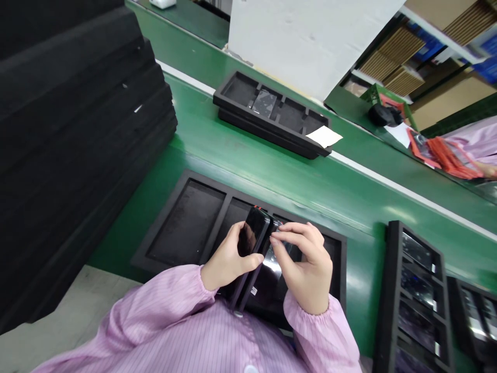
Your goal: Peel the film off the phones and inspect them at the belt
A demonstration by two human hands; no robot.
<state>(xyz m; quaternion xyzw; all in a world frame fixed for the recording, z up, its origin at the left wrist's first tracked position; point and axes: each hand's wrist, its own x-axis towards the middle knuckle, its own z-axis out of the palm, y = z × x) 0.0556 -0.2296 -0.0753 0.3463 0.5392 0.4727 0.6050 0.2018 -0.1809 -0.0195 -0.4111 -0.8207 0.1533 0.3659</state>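
The left fingers (252,262) gripped a black device (255,228), tilted beside the right fingers (298,237) and above the tray (188,220) beneath both. Whether the right ones, nearly meeting, pinched anything was unclear. A steady left hold and light right touch seemed best.

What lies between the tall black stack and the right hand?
In the head view: the left hand holding a glossy black device, above a black tray.
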